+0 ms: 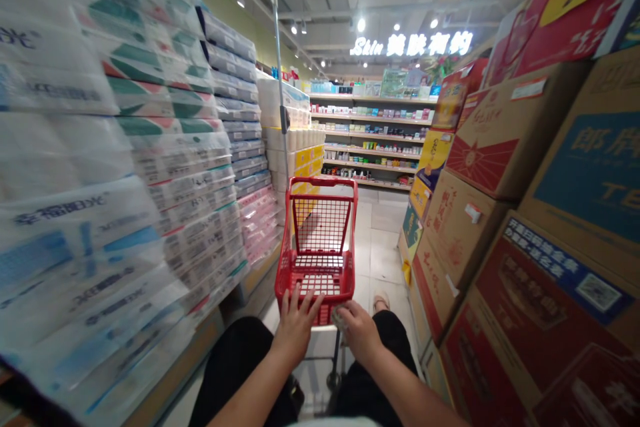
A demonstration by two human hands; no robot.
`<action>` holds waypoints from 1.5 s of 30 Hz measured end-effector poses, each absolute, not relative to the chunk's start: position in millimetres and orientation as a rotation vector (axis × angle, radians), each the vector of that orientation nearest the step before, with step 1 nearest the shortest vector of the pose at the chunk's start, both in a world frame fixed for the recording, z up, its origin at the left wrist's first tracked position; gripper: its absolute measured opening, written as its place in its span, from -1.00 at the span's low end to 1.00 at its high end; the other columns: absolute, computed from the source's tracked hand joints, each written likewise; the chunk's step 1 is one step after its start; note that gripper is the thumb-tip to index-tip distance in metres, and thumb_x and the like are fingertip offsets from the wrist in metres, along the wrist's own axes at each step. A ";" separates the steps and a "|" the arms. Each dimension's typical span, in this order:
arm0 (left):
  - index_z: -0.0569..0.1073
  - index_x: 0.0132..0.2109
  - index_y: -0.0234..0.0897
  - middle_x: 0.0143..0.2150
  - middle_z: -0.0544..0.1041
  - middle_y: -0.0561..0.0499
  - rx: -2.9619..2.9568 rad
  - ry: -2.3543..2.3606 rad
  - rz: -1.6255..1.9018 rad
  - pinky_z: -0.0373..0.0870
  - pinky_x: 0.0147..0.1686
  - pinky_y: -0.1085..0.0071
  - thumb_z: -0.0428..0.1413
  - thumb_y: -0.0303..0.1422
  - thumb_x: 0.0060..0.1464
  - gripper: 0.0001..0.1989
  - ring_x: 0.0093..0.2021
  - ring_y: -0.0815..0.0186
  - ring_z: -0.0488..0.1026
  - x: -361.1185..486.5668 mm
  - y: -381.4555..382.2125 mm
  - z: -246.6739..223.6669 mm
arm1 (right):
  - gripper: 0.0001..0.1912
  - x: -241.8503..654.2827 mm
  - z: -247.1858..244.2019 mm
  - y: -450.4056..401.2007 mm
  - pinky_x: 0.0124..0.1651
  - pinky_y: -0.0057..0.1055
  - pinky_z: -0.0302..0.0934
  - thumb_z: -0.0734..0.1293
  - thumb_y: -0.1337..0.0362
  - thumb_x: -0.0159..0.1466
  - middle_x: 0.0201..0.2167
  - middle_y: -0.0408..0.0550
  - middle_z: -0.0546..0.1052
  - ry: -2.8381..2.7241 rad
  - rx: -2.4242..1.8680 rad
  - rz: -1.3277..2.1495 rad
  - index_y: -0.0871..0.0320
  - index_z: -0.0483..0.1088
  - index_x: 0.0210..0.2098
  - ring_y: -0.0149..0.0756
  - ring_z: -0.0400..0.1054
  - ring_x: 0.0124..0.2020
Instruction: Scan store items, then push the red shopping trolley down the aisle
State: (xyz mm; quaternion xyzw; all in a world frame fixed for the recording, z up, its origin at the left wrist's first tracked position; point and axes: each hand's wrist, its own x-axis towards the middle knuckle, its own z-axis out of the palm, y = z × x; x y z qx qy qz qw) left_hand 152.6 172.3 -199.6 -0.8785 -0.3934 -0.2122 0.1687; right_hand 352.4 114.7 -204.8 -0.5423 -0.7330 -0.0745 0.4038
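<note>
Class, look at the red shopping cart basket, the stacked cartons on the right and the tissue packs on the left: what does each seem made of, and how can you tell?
Red shopping cart basket: likely moulded plastic, slightly glossy; even colour, grid panels.
Stacked cartons: probably cardboard, some plain brown, others printed; flat sides, crisp edges.
Tissue packs: apparently plastic film, shiny, around white paper; wrinkles, highlights.

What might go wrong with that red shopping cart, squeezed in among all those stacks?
The red shopping cart might bump the packs of paper rolls on one side or the stacked cartons on the other, since both stand close to it.
The left hand lies with fingers spread at the near rim, so it might slip if the cart shifts.
The right hand pinches what looks like a greyish cloth, which could drop.
</note>
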 end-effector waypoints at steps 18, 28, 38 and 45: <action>0.38 0.14 -0.13 0.16 0.38 -0.01 -2.485 -1.358 -0.711 -0.19 0.31 -0.16 0.05 -0.47 0.00 -0.49 0.35 -0.09 -0.09 139.8 181.6 -187.3 | -0.69 351.9 -198.5 121.0 -0.16 -0.41 0.22 0.24 0.48 0.17 -0.20 -0.01 0.42 -1.932 -1.472 -0.139 0.10 0.42 -0.13 -0.27 0.31 -0.21; 0.41 0.09 -0.13 0.12 0.41 0.01 -2.435 -1.425 -0.729 -0.15 0.30 -0.15 0.01 -0.54 -0.04 -0.49 0.32 -0.08 -0.02 129.9 181.7 -180.9 | -0.50 365.0 -182.4 126.2 -0.07 -0.37 0.25 0.20 0.57 0.04 -0.14 -0.02 0.35 -1.760 -1.455 -0.062 0.10 0.39 -0.07 -0.26 0.29 -0.13; 0.42 0.08 -0.14 0.10 0.41 0.00 -2.412 -1.412 -0.723 -0.15 0.29 -0.15 0.02 -0.54 -0.06 -0.49 0.31 -0.09 -0.01 127.2 181.5 -184.4 | -0.62 357.5 -206.7 131.1 -0.19 -0.44 0.30 0.24 0.52 0.06 -0.18 -0.06 0.35 -1.678 -1.558 0.263 0.11 0.39 -0.15 -0.34 0.39 -0.27; 0.41 0.08 -0.10 0.11 0.40 -0.01 -2.375 -1.372 -0.747 -0.16 0.30 -0.15 0.03 -0.55 -0.08 -0.46 0.34 -0.05 -0.05 124.6 186.4 -193.9 | -0.61 371.8 -191.6 141.8 -0.14 -0.38 0.32 0.24 0.47 0.10 -0.19 -0.04 0.38 -1.466 -1.436 0.191 0.10 0.40 -0.09 -0.29 0.40 -0.23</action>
